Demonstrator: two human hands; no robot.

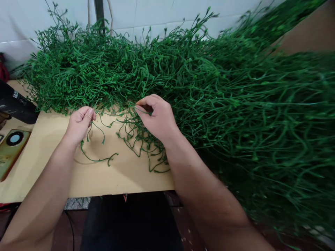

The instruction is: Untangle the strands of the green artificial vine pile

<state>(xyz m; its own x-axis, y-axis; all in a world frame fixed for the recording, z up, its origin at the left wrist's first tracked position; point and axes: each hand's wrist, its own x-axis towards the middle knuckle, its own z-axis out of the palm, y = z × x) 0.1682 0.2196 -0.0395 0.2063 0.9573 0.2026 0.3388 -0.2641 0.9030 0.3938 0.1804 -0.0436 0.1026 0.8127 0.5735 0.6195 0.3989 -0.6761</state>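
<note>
My left hand (79, 124) is closed in a pinch over the pale board, with thumb and forefinger on thin green plant stems (100, 129) that look artificial and hang below the fingers. To its right, my right hand (159, 116) pinches a thin green stem (130, 105) between thumb and fingertips. Its other fingers are curled and partly hidden. A loose, curved stem (97, 160) with a forked tip lies below my left hand. More tangled stems (140, 139) spread over the board beside my right wrist.
A big heap of green stems (104, 69) lines the back and spills down the right side. The cardboard-coloured board (99, 181) covers the tabletop. At left are a black bottle (17, 103) and a phone (14, 150). A brown cardboard piece (309, 33) stands at upper right.
</note>
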